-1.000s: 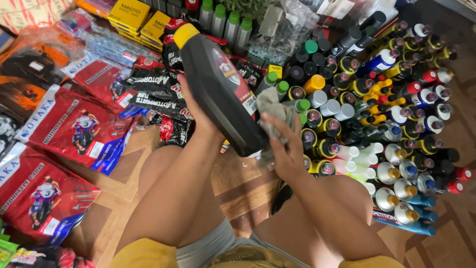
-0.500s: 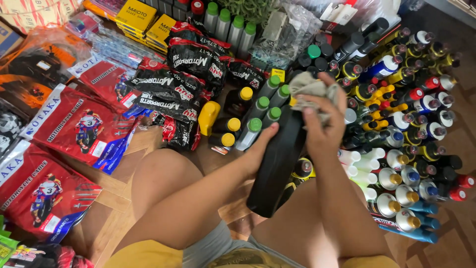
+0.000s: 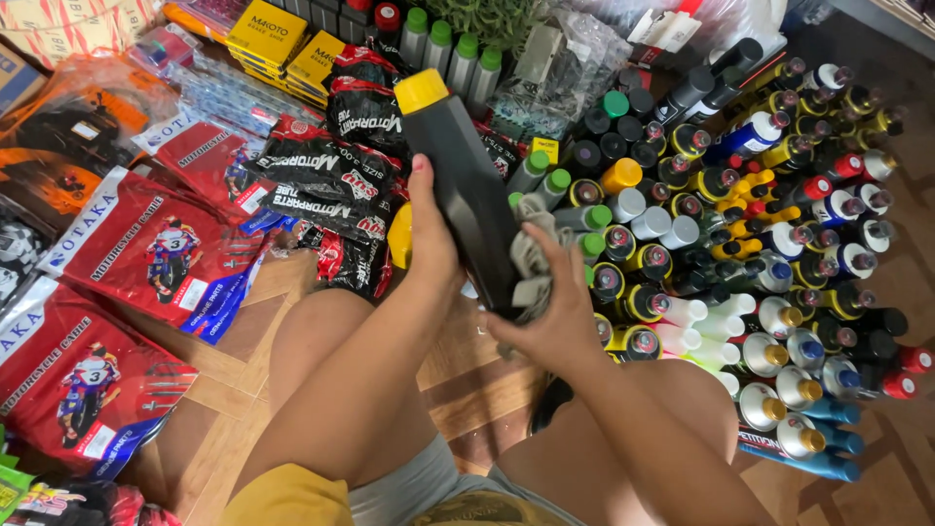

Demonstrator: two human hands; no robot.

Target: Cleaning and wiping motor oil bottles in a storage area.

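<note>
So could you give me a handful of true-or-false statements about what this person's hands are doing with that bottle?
1. The left hand grips a black bottle with a yellow cap. True.
2. The right hand is empty. False: it presses a grey cloth against the bottle's side.
3. The bottle stands on the wooden floor. False: it is held up in the air, tilted, cap pointing away from the person.
4. Red packets showing a motorcycle rider lie to the person's left. True.
5. The spray cans on the right all have green caps. False: their caps are mixed colours, including white, red, blue and black.
</note>
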